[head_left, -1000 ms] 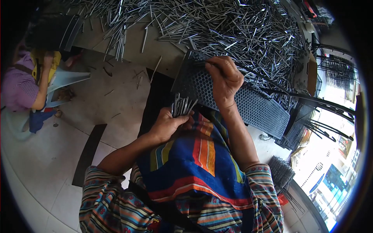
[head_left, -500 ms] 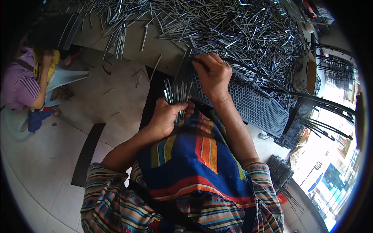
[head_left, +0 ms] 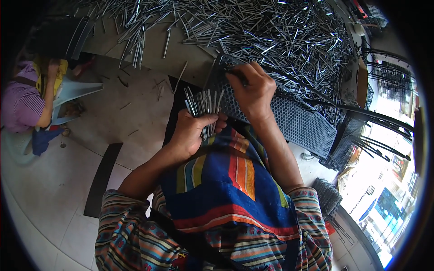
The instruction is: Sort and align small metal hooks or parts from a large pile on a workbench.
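My left hand (head_left: 187, 133) is wrapped round a bundle of thin metal strips (head_left: 203, 104). They stand up out of the fist, their upper ends fanned out. Just right of it, my right hand (head_left: 255, 90) hovers over the far left end of a dark tray (head_left: 300, 122) with a honeycomb of small holes. Its thumb and fingers are closed in a pinch; anything between the tips is too small or hidden to make out. The near edge of the tray slants down to the right, beside the striped blue cloth (head_left: 217, 167) over my lap.
Beyond the tray a big heap of loose metal strips (head_left: 280, 40) covers the table (head_left: 181, 67). Dark curved rods (head_left: 370, 119) jut out at the right, near wire racks (head_left: 327, 196). At the far left a person in a purple top (head_left: 27, 101) sits by a pale stool (head_left: 77, 90).
My right hand has shifted slightly right and toward me over the tray. The strips in my left hand lean a little more to the left and fan wider.
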`<state>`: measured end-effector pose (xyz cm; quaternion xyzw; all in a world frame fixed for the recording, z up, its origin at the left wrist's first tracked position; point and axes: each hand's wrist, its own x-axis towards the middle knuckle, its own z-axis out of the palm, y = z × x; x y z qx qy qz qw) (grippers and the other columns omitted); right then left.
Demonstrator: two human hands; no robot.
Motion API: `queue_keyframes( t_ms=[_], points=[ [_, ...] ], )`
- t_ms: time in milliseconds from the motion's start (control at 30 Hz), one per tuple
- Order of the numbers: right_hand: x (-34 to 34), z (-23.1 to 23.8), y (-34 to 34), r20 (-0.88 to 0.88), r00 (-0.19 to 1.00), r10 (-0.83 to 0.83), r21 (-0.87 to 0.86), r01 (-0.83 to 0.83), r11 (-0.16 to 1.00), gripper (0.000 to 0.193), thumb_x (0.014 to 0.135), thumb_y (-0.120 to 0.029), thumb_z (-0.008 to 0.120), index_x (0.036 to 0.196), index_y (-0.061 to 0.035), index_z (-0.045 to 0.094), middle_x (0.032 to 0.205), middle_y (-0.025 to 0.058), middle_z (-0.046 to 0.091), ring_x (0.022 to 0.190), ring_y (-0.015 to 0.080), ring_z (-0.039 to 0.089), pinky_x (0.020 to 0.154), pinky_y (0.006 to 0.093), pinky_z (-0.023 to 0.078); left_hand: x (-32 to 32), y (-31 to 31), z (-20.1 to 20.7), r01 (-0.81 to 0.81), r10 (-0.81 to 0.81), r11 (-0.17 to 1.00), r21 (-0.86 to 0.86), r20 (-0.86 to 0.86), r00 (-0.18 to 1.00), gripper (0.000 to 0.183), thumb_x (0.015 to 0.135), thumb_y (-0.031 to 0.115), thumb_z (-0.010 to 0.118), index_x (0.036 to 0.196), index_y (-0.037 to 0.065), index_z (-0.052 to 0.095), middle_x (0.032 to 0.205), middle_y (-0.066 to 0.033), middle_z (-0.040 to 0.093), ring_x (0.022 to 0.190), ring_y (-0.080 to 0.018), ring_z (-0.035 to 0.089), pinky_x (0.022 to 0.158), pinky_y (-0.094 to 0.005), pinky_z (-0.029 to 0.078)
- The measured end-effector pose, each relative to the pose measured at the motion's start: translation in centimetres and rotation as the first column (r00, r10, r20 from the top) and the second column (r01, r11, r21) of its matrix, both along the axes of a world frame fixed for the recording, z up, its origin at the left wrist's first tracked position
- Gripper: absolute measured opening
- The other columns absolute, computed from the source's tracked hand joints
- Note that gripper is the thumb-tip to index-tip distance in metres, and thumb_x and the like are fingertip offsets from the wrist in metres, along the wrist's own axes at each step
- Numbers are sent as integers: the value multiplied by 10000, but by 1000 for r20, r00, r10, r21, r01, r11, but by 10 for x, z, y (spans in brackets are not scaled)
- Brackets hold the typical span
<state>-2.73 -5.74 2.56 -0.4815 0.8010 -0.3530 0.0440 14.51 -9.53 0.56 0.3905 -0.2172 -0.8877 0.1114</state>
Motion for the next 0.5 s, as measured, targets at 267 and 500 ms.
queue_keyframes(
  t_ms=[267, 500],
  points=[
    [7, 8, 31, 879, 464, -109, 180, -112, 977, 127, 781, -93, 693, 845, 15, 673, 634, -4, 578, 518, 37, 466, 465, 204, 344, -7, 1, 3, 114, -113, 993, 18, -56, 992, 175, 835, -42, 596, 1006, -35, 633, 865, -152, 687, 751, -235, 689, 647, -330, 553],
    [-9, 6, 30, 674, 728, -127, -214, 357, 909, 65, 789, 21, 684, 849, -3, 673, 646, -21, 575, 524, 26, 444, 474, 187, 323, 0, 4, -2, 49, -48, 999, -7, 61, 997, 206, 886, 28, 565, 1082, -15, 608, 909, -142, 684, 752, -207, 676, 637, -323, 544]
  ],
)
